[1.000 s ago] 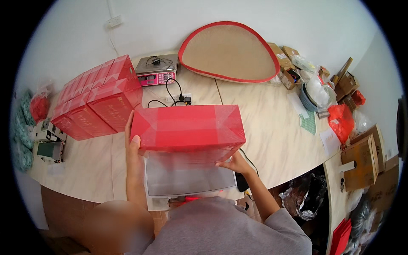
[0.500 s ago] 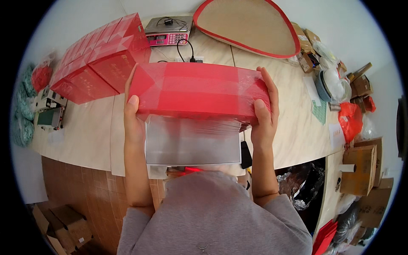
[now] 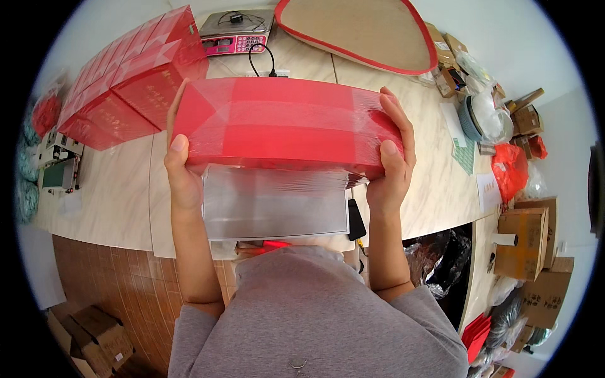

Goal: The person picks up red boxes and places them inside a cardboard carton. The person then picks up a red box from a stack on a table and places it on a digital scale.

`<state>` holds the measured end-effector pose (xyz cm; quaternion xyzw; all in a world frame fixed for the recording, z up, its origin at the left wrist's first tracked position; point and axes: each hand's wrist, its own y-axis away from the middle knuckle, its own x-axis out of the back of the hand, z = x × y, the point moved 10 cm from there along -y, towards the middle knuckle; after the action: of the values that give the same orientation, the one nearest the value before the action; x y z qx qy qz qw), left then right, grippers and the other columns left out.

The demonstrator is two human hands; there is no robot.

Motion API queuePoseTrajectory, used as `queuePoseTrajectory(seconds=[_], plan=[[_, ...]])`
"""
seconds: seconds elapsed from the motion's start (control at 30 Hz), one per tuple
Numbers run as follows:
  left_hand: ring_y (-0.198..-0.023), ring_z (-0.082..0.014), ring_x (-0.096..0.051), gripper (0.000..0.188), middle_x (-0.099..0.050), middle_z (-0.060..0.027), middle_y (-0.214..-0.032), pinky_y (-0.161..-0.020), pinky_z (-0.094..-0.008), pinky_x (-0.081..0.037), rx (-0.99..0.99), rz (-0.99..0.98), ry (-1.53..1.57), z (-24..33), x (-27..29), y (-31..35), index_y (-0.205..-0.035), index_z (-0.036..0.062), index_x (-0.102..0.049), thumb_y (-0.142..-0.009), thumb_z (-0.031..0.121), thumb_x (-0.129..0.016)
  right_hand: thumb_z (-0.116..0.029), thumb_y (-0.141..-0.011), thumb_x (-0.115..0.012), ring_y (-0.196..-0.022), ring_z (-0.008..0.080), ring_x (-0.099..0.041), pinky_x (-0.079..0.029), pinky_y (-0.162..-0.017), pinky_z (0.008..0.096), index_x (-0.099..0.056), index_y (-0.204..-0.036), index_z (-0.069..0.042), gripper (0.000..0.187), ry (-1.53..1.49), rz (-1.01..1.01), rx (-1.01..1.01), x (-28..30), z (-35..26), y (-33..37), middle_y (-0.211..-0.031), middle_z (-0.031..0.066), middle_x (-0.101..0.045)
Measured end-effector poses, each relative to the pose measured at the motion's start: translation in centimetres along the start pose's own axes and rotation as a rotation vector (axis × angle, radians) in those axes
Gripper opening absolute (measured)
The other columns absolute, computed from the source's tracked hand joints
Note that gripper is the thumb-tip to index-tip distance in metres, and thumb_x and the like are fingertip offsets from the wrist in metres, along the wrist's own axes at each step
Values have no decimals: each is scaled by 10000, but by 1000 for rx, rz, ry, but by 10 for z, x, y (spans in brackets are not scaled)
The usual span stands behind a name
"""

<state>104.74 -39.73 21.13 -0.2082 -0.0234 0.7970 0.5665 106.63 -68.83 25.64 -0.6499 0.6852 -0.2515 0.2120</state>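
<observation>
A long red box (image 3: 283,123) in wrinkled clear film is held up in front of me between both hands. My left hand (image 3: 183,160) presses its left end, thumb on the near edge and fingers along the side. Gripping the right end, my right hand (image 3: 397,148) has its thumb on the near corner. Film bunches and hangs below the box's near edge. Under it, partly covered, lies a flat grey panel (image 3: 274,211) on the table. A black phone (image 3: 357,218) rests by the panel's right side.
Stacked red wrapped boxes (image 3: 135,82) stand at the back left. Beside them sits a pink and silver scale (image 3: 236,34) with cables. A red-rimmed tan tray (image 3: 359,31) lies at the back. Cardboard boxes (image 3: 523,242) and bags crowd the right; an open carton (image 3: 94,340) is at lower left.
The view has shifted, so the table and its things appear slightly further left and higher. Both hands still grip the red box, which has tilted a little, its left end sitting further left.
</observation>
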Motion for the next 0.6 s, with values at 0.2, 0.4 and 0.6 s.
queuePoseTrajectory(seconds=[0.2,0.4,0.6], plan=[[-1205,-241,-524,685,-518,-110,-1321,-968,-386,-463,55,63,-16,-9,11,3,-1357,9,-429,-879,499,-460,-341,-853,-515,-1317,312,-373,-251,-1090,398,-573,-1210,6,501,-75,29,-66,4,16,4,-1399,234,-404],[-1193,-243,-534,666,-538,-114,-1301,-967,-398,-460,19,85,7,-8,13,3,-1316,6,-474,-880,510,-459,-353,-853,-519,-1318,314,-372,-255,-1087,399,-582,-1189,2,493,-84,33,-66,2,15,5,-1402,238,-399],[-1181,-243,-546,645,-558,-118,-1279,-959,-405,-468,-19,83,22,-7,15,3,-1290,5,-501,-881,502,-460,-369,-859,-520,-1315,326,-374,-268,-1080,413,-594,-1158,-8,474,-75,40,-61,3,14,7,-1402,248,-394]])
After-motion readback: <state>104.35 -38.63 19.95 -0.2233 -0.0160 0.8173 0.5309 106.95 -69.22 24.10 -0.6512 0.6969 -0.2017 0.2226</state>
